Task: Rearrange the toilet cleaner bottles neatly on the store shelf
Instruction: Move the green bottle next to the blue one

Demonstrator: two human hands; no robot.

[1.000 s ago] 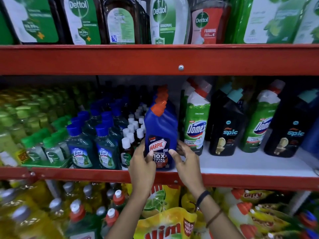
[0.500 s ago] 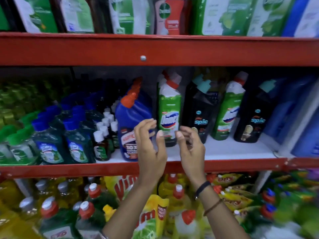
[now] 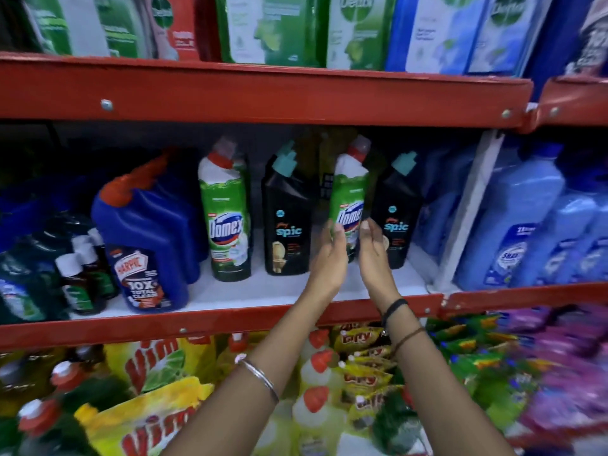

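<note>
On the white middle shelf (image 3: 263, 291) stand, from left to right, a blue Harpic bottle (image 3: 148, 245), a green Domex bottle (image 3: 227, 218), a black Spic bottle (image 3: 286, 222), a second green Domex bottle (image 3: 350, 192) and a second black Spic bottle (image 3: 396, 215). My left hand (image 3: 330, 258) presses the left side of the second Domex bottle. My right hand (image 3: 373, 255) presses its right side. Both hands cover the bottle's lower part, so its base is hidden.
Small dark bottles with white caps (image 3: 79, 274) crowd the shelf left of the Harpic. Large pale blue bottles (image 3: 526, 225) stand past the white divider (image 3: 467, 212). The red shelf rail (image 3: 230, 319) runs below my wrists, with yellow Vim packs (image 3: 158, 366) underneath. Dettol packs (image 3: 269, 28) fill the shelf above.
Both hands left the Harpic bottle and moved right along the shelf to the second Domex bottle. The view has swung right with them.
</note>
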